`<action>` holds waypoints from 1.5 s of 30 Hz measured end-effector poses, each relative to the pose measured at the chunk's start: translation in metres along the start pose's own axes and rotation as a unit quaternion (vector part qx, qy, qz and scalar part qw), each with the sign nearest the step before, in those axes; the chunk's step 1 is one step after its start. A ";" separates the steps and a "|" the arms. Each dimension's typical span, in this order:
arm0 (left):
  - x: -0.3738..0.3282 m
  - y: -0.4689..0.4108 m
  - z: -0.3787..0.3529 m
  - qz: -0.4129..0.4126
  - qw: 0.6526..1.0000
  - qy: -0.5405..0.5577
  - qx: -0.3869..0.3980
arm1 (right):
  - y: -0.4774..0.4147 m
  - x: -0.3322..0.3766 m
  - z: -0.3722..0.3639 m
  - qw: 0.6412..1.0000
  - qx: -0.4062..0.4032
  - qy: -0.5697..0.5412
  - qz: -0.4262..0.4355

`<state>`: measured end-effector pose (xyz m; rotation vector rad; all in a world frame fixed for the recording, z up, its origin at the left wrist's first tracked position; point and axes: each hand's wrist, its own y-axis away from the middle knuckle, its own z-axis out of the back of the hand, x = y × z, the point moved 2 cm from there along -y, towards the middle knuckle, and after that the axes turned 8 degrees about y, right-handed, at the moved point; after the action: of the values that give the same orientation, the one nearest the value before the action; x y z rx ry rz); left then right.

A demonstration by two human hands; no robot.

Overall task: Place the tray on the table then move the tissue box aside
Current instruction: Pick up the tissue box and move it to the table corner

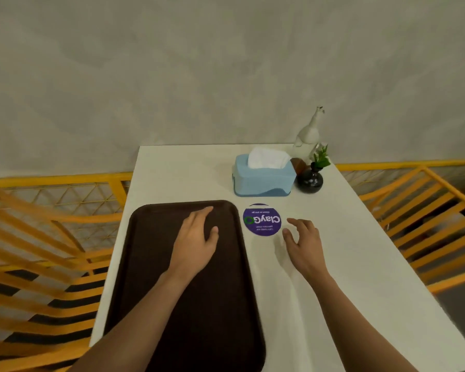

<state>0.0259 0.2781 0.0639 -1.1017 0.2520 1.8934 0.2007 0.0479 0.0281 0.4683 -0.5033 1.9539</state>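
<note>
A dark brown tray [151,264] lies flat on the left half of the white table [346,251]. My left hand [196,240] rests palm down on the tray's far part, fingers spread, holding nothing. A light blue tissue box [263,178] with a white tissue sticking out stands beyond the tray, toward the far right. My right hand [302,242] hovers over the bare table right of the tray, fingers apart and empty, a short way in front of the tissue box.
A round purple sticker [262,219] lies between the tray and the tissue box. A black vase with a green sprig [310,179] and a white figurine [308,135] stand right of the box. Orange slatted chairs [38,251] flank the table; a grey wall is behind.
</note>
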 end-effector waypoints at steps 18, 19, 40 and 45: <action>-0.019 -0.164 -0.141 0.195 0.977 0.082 -0.019 | -0.190 -0.045 -0.032 0.972 0.121 -0.193 0.059; -0.015 -0.167 -0.142 0.207 0.974 0.092 -0.010 | -0.190 -0.046 -0.035 0.971 0.128 -0.194 0.056; -0.003 -0.176 -0.142 0.197 0.976 0.088 -0.030 | -0.188 -0.039 -0.044 0.988 0.058 -0.137 0.042; -0.001 -0.173 -0.105 0.169 0.980 0.098 -0.043 | -0.181 -0.007 -0.042 0.987 0.059 -0.140 0.055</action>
<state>0.2238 0.3175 0.0460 -1.3763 0.4984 2.1092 0.3637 0.1362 0.0148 0.8137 -0.6027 2.0425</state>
